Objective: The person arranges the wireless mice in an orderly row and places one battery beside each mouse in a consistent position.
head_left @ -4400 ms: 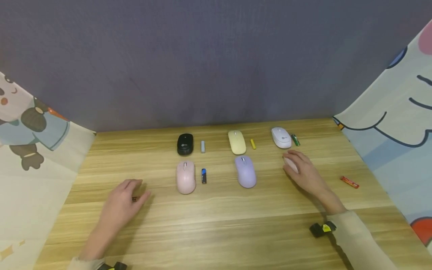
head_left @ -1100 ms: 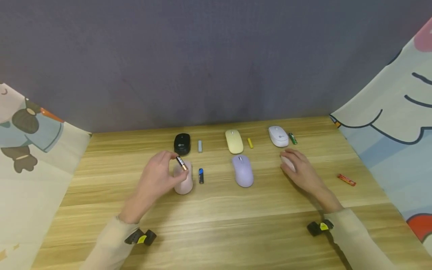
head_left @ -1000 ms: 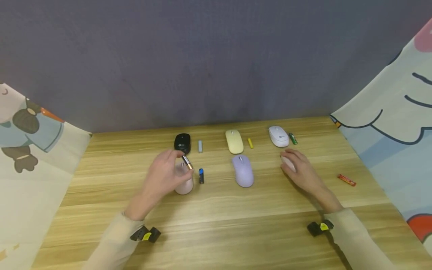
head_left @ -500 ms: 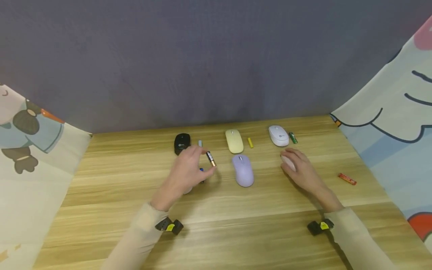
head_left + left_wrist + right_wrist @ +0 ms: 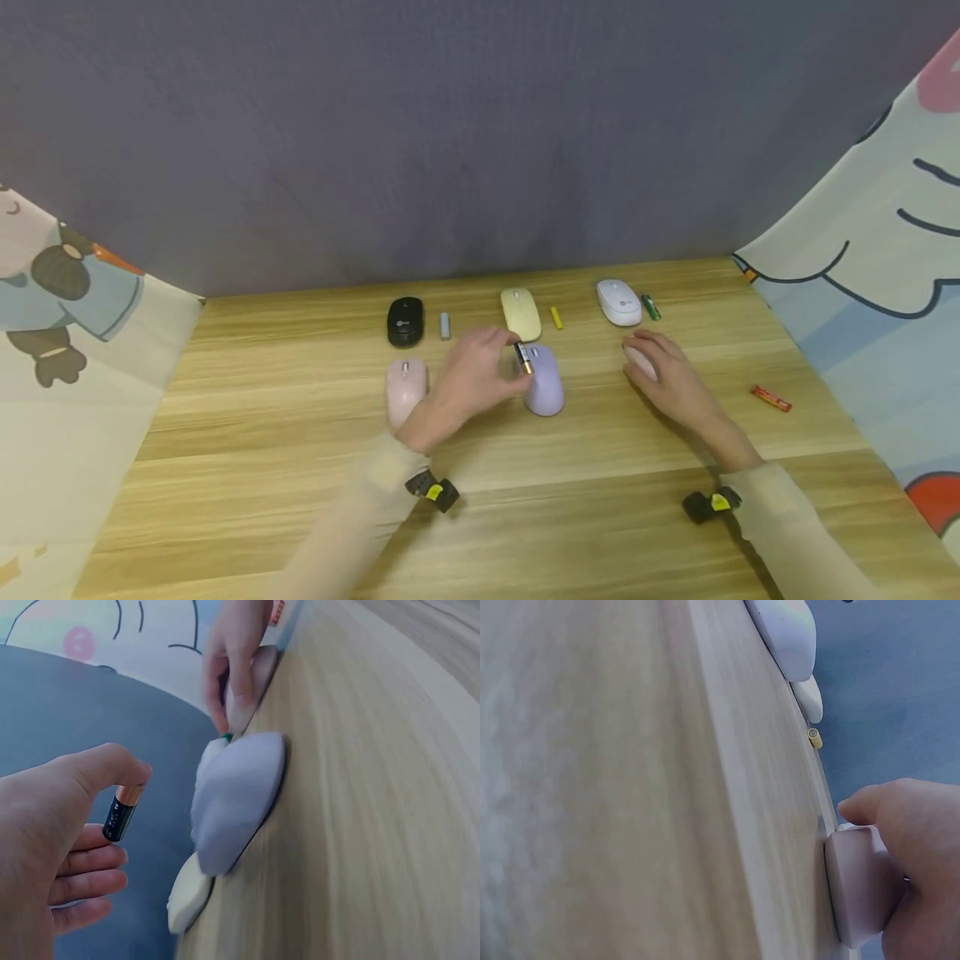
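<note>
My left hand [image 5: 468,379] pinches a black battery with a copper end [image 5: 523,358] between thumb and fingertip. In the left wrist view the battery [image 5: 122,814] hangs in the air, apart from the table. Right behind it lies a purple mouse [image 5: 547,390], partly covered by that hand in the head view. My right hand [image 5: 678,383] rests on the table and grips a pale pink mouse [image 5: 641,364] by its sides. The right wrist view shows the thumb on one side of this mouse [image 5: 862,881]; the palm hides much of it.
Along the back stand a black mouse [image 5: 406,322], a grey battery [image 5: 445,326], a cream mouse [image 5: 521,314], a yellow battery [image 5: 556,317], a white mouse [image 5: 619,302] and a green battery [image 5: 650,307]. A pink mouse [image 5: 406,387] sits left, a red battery [image 5: 771,398] right.
My left hand has lifted the battery from the left side and carried it rightward, past the pink mouse to the purple one. It now covers the blue battery. My right hand stays on its mouse.
</note>
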Motion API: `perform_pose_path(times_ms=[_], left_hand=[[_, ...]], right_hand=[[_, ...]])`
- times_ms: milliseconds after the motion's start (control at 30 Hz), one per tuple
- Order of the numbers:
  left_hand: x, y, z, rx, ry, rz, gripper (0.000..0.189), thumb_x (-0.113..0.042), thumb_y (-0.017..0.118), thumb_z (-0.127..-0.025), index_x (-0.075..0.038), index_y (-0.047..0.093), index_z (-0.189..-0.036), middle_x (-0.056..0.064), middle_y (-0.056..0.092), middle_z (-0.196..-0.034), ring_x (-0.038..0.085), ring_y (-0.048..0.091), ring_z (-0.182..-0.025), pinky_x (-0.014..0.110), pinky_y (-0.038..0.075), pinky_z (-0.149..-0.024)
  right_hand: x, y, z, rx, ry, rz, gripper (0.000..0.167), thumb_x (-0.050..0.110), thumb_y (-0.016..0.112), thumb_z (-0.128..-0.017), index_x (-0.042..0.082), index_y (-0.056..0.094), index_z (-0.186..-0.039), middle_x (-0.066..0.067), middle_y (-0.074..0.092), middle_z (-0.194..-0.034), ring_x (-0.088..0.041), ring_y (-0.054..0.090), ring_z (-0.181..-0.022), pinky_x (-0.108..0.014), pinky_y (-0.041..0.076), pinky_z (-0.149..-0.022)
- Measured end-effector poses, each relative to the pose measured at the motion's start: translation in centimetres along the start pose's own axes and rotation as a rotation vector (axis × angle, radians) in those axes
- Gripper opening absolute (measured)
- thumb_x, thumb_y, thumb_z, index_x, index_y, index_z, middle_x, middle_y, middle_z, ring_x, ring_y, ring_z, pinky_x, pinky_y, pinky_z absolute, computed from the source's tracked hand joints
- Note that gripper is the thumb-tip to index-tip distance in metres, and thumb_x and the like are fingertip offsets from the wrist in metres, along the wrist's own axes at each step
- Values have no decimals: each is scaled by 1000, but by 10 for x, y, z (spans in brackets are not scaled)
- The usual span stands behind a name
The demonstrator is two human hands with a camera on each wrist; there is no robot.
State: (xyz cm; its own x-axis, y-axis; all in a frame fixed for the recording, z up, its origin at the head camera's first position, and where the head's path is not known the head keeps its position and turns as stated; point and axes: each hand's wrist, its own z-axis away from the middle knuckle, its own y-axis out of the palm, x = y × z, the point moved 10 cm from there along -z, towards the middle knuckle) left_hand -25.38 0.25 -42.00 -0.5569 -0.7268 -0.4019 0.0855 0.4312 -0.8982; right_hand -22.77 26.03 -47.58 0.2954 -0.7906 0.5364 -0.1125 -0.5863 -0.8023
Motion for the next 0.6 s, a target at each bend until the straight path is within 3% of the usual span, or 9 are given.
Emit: perform_pose_path(times_ms=[300,600], left_hand=[[-20,22,-13,-10,68,-25,54,-45,81,-85,-8,70,-123,3,72,-115,21,67,-109,37,53,-102],[-33,44,-23,2,76,-53,57,-49,82,-83,-10,70,-123,0,71,-113,16,64,-100,31,54,-92]], right_hand=[[0,0,0,-5,-8,-2,41,11,67,-100,-4,59,-136,-28,50,-146,-50,45,-136,-70,37,-109],[1,-1,0,-8,-7,-1,40,10,67,-99,-4,59,-136,-29,50,-146,-50,45,-135,-70,37,-109]])
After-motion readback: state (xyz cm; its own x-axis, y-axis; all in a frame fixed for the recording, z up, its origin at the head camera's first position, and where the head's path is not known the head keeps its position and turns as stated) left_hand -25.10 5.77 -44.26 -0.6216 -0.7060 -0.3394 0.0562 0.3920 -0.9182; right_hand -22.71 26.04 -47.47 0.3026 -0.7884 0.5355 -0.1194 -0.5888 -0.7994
